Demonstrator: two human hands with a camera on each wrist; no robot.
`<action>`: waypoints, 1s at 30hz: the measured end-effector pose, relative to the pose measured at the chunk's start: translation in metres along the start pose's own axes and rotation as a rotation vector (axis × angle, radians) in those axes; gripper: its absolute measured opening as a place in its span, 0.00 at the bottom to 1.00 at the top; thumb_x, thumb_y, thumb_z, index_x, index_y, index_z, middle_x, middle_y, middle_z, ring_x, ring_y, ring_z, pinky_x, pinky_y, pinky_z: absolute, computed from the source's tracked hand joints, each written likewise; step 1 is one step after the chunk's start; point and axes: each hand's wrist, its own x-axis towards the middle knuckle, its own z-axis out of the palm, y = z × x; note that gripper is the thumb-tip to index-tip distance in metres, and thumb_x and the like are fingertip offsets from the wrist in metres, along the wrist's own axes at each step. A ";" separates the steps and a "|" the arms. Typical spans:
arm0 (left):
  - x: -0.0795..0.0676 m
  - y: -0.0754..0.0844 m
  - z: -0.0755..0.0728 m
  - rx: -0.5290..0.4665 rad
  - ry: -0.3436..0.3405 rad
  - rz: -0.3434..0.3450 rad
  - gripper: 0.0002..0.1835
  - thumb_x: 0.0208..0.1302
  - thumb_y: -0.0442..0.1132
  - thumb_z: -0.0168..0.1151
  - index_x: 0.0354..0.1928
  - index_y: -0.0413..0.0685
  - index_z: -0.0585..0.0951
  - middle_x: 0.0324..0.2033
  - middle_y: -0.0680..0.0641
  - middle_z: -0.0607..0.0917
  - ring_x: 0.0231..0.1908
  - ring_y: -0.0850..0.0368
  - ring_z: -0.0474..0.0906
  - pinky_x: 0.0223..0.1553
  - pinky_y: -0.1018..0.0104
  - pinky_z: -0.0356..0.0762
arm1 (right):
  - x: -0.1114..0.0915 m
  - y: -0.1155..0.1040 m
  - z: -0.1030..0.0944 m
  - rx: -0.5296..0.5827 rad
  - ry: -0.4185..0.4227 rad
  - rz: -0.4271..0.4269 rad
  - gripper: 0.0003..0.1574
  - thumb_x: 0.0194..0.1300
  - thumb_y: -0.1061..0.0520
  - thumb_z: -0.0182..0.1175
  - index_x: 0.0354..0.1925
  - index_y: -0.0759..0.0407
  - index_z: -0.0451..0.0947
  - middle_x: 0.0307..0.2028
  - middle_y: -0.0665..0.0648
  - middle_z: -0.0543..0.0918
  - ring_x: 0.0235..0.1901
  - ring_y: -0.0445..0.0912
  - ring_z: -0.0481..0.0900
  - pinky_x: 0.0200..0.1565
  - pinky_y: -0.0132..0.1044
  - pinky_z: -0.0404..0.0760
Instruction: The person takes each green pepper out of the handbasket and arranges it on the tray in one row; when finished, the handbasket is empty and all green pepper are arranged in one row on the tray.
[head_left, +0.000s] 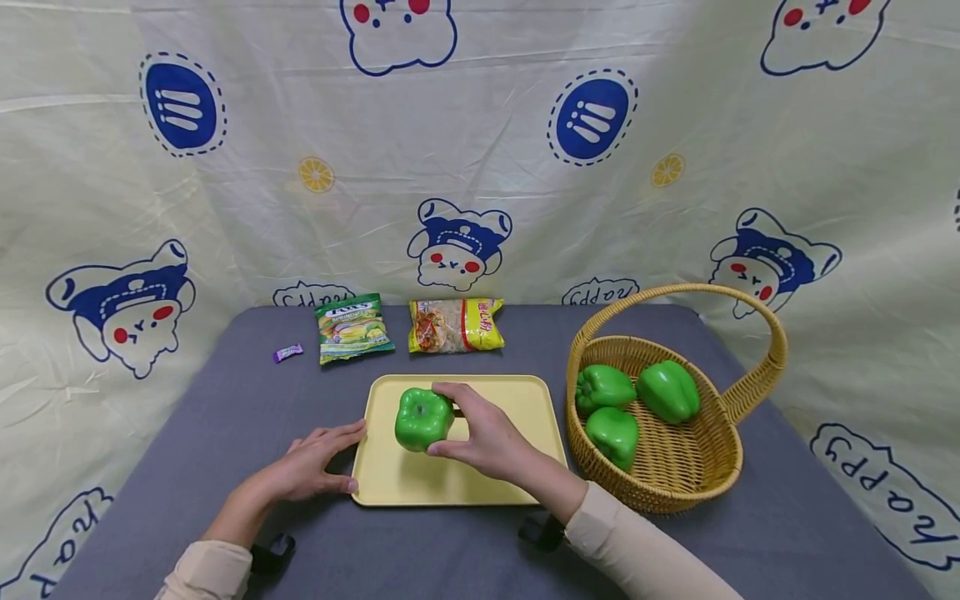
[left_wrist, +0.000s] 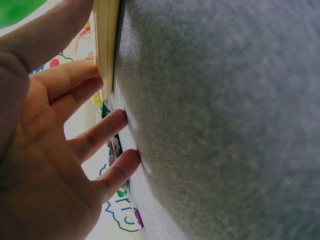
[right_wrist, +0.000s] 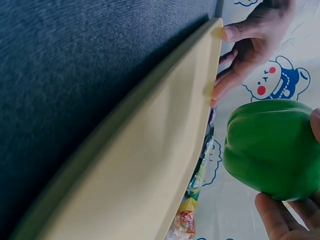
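Note:
A green bell pepper (head_left: 422, 419) is gripped between the thumb and fingers of my right hand (head_left: 487, 433), above the left half of a pale yellow tray (head_left: 517, 417). In the right wrist view the pepper (right_wrist: 272, 149) hangs apart from the tray surface. My left hand (head_left: 313, 462) touches the tray's left edge with thumb and fingertips, its fingers spread and fairly straight. The left wrist view shows this hand (left_wrist: 60, 125) with two fingertips on the tray rim (left_wrist: 104, 50) and two on the grey cloth.
To the right stands a wicker basket (head_left: 720, 450) with a tall handle, holding three green peppers (head_left: 667, 392). Behind the tray lie a green candy bag (head_left: 352, 329), a yellow-and-red food packet (head_left: 456, 326) and a small purple wrapped sweet (head_left: 288, 353). A printed curtain (head_left: 510, 183) hangs behind.

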 end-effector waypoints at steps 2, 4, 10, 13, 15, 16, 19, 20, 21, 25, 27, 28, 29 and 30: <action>0.000 0.000 0.000 0.000 0.002 0.003 0.46 0.50 0.55 0.69 0.68 0.43 0.64 0.69 0.41 0.64 0.62 0.38 0.62 0.50 0.37 0.56 | 0.002 0.000 0.003 0.006 -0.009 0.016 0.48 0.50 0.49 0.72 0.65 0.57 0.62 0.60 0.54 0.73 0.52 0.44 0.76 0.50 0.40 0.78; 0.000 0.000 0.000 -0.002 0.001 0.006 0.45 0.50 0.55 0.69 0.68 0.44 0.64 0.69 0.41 0.64 0.62 0.38 0.62 0.50 0.37 0.56 | 0.003 0.000 0.005 0.013 -0.015 0.028 0.48 0.50 0.50 0.72 0.65 0.57 0.62 0.59 0.55 0.73 0.53 0.44 0.76 0.51 0.41 0.78; 0.001 -0.003 -0.001 -0.018 -0.011 0.011 0.45 0.50 0.56 0.69 0.68 0.45 0.65 0.69 0.42 0.64 0.63 0.37 0.60 0.50 0.35 0.55 | 0.008 0.000 0.013 0.025 -0.054 0.064 0.48 0.51 0.50 0.71 0.66 0.56 0.61 0.60 0.55 0.72 0.53 0.45 0.76 0.52 0.41 0.78; 0.001 -0.005 -0.001 -0.026 -0.015 0.007 0.46 0.49 0.56 0.69 0.68 0.45 0.65 0.69 0.43 0.64 0.64 0.38 0.60 0.51 0.35 0.55 | 0.009 0.000 0.017 0.028 -0.082 0.084 0.48 0.52 0.50 0.71 0.66 0.55 0.60 0.61 0.55 0.71 0.55 0.46 0.76 0.52 0.40 0.78; 0.001 -0.005 -0.001 -0.021 -0.013 0.012 0.46 0.49 0.56 0.70 0.68 0.45 0.65 0.69 0.43 0.64 0.63 0.38 0.60 0.50 0.37 0.55 | 0.009 0.000 0.020 0.035 -0.099 0.101 0.47 0.52 0.50 0.71 0.66 0.55 0.60 0.62 0.55 0.71 0.56 0.46 0.75 0.53 0.39 0.77; 0.001 -0.005 -0.001 -0.016 -0.010 0.019 0.46 0.49 0.56 0.70 0.68 0.45 0.65 0.69 0.43 0.64 0.63 0.37 0.60 0.49 0.37 0.56 | 0.010 0.000 0.021 0.037 -0.106 0.107 0.47 0.52 0.50 0.70 0.66 0.55 0.60 0.63 0.55 0.71 0.57 0.46 0.75 0.53 0.38 0.77; 0.000 -0.005 -0.001 -0.018 -0.009 0.027 0.47 0.48 0.56 0.70 0.68 0.45 0.65 0.69 0.43 0.64 0.63 0.38 0.60 0.49 0.39 0.56 | 0.010 -0.002 0.025 0.028 -0.120 0.106 0.47 0.53 0.50 0.70 0.66 0.55 0.60 0.63 0.54 0.70 0.57 0.45 0.75 0.54 0.36 0.77; 0.000 -0.005 -0.002 -0.018 -0.012 0.031 0.47 0.48 0.57 0.70 0.68 0.45 0.65 0.69 0.43 0.64 0.63 0.38 0.60 0.49 0.40 0.56 | 0.010 -0.002 0.026 0.024 -0.123 0.101 0.47 0.52 0.50 0.70 0.66 0.55 0.61 0.63 0.54 0.70 0.57 0.45 0.75 0.53 0.35 0.77; -0.001 -0.006 -0.002 -0.017 -0.016 0.036 0.47 0.48 0.57 0.70 0.68 0.45 0.65 0.69 0.43 0.64 0.63 0.39 0.60 0.49 0.40 0.56 | 0.010 -0.002 0.027 0.018 -0.125 0.093 0.47 0.52 0.49 0.70 0.66 0.55 0.61 0.63 0.54 0.70 0.57 0.44 0.75 0.53 0.35 0.77; -0.001 -0.007 -0.004 -0.015 -0.036 0.039 0.47 0.47 0.55 0.71 0.69 0.46 0.64 0.70 0.44 0.63 0.63 0.40 0.61 0.48 0.46 0.57 | 0.009 -0.004 0.029 0.005 -0.130 0.066 0.47 0.52 0.48 0.70 0.66 0.55 0.61 0.62 0.54 0.71 0.56 0.44 0.76 0.53 0.35 0.77; -0.001 -0.008 -0.005 -0.008 -0.041 0.041 0.47 0.47 0.54 0.71 0.69 0.46 0.64 0.70 0.44 0.63 0.63 0.40 0.61 0.48 0.47 0.57 | 0.009 -0.004 0.030 0.000 -0.132 0.061 0.47 0.52 0.48 0.70 0.66 0.55 0.61 0.62 0.54 0.71 0.56 0.44 0.76 0.53 0.34 0.77; -0.001 -0.008 -0.004 -0.002 -0.041 0.044 0.47 0.47 0.54 0.72 0.69 0.46 0.64 0.70 0.44 0.63 0.63 0.40 0.61 0.48 0.47 0.57 | 0.009 -0.004 0.031 -0.003 -0.132 0.061 0.47 0.52 0.48 0.70 0.66 0.55 0.61 0.62 0.54 0.71 0.55 0.43 0.76 0.52 0.33 0.77; -0.001 -0.008 -0.004 0.001 -0.039 0.046 0.47 0.47 0.53 0.72 0.69 0.46 0.64 0.70 0.44 0.63 0.63 0.40 0.61 0.48 0.46 0.57 | 0.009 -0.004 0.031 -0.006 -0.132 0.062 0.47 0.52 0.48 0.70 0.66 0.55 0.61 0.62 0.54 0.71 0.55 0.43 0.76 0.52 0.33 0.76; -0.001 -0.008 -0.004 0.004 -0.037 0.046 0.47 0.47 0.53 0.72 0.69 0.46 0.64 0.70 0.44 0.63 0.63 0.40 0.61 0.48 0.45 0.58 | 0.009 -0.004 0.032 -0.010 -0.134 0.063 0.47 0.52 0.48 0.70 0.66 0.55 0.61 0.62 0.54 0.71 0.55 0.43 0.76 0.52 0.32 0.76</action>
